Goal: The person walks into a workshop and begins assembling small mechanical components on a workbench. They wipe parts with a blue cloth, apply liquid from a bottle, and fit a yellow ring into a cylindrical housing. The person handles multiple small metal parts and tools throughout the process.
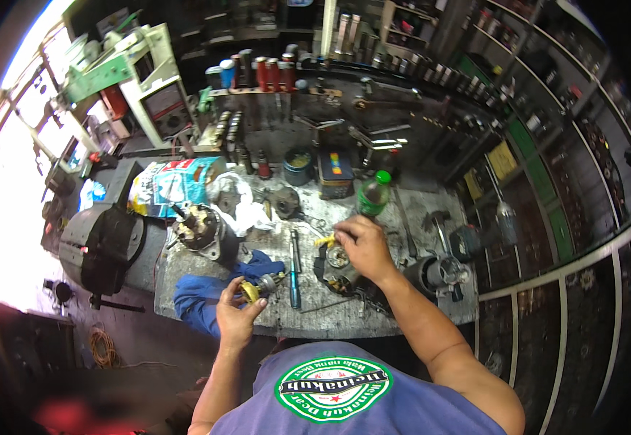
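My left hand (233, 316) is closed around a small metal part with a yellow ring-shaped end (250, 291), held above the table's near edge beside a blue cloth (198, 296). Fingers and thumb of my right hand (365, 250) pinch a small yellow piece (325, 241); its exact kind is too small to make out. Just below that piece sits a round metal part (337, 255). Between my hands lies a long tool with a blue handle (295, 286). A dark, open-ended motor housing (210, 235) stands beyond my left hand.
A green-capped bottle (373, 193) stands beyond my right hand. To the right are a hammer (437, 223) and a cylindrical metal motor (439, 274). Left of the table sits a large dark machine (98, 243). Wrenches and sockets (381, 138) line the back wall.
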A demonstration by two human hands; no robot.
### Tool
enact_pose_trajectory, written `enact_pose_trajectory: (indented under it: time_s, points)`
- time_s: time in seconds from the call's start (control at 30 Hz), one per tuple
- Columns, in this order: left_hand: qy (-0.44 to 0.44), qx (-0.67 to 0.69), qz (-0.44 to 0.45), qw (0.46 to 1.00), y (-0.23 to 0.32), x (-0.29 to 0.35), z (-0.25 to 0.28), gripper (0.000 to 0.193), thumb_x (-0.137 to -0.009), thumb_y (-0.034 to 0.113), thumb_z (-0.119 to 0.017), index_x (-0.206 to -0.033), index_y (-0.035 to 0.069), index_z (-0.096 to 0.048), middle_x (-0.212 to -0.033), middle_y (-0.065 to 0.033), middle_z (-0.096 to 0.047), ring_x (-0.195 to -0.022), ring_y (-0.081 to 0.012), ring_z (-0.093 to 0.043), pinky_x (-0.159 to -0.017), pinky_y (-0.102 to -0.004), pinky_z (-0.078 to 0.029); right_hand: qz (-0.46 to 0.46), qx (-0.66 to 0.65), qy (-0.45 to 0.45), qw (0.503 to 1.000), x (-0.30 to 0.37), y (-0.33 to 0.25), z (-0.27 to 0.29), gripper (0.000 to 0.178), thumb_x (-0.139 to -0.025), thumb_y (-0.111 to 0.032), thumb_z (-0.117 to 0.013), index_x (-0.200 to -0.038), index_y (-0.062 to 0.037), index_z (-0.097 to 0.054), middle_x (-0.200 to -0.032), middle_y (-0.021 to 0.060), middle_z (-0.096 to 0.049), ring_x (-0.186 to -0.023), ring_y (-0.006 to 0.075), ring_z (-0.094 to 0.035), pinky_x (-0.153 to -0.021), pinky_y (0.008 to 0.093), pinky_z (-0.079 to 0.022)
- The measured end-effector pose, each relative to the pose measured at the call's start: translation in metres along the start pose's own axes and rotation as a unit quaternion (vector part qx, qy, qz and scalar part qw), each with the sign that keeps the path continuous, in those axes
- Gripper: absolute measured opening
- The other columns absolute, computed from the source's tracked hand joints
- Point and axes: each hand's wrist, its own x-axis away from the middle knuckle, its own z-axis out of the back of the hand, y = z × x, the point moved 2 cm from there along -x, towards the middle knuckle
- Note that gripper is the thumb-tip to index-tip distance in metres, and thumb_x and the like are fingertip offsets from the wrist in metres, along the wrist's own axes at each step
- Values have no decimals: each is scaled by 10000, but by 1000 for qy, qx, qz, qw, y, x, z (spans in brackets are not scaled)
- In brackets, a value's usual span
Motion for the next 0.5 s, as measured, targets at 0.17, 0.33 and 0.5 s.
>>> enact_pose_trajectory:
  time_s: [0.17, 0.33, 0.5]
  points:
    - [-4, 34, 22, 999, 0, -2, 13, 749, -793, -30, -963, -1470, -1, -646, -1338, -80, -653, -1105, -182, -693, -944, -328, -639, 88, 179, 65, 978, -122, 18, -64, 125, -954, -101, -795, -1071, -69, -827, -1013, 157, -767, -953, 375, -762, -847, 471, -612]
    - [5, 51, 50, 997, -6, -5, 33, 732, -815, -51, -939, -1474, -12, -621, -1350, -91, -625, -1154, -196, -703, -999, -349, -654, 80, 447, 10, 891, -227, 74, -135, 209, -1016, -226, -655, -1006, -112, -830, -948, 121, -763, -858, 367, -791, -774, 523, -648]
    - [-4, 183, 37, 982, -15, -1, 55, 799, -808, -117, -911, -1523, -3, -573, -1419, -86, -526, -1258, -249, -684, -1080, -411, -654, -73, 498, -161, 849, -271, 122, -175, 270, -996, -147, -613, -1077, -50, -851, -1179, 242, -809, -1093, 403, -807, -910, 514, -658]
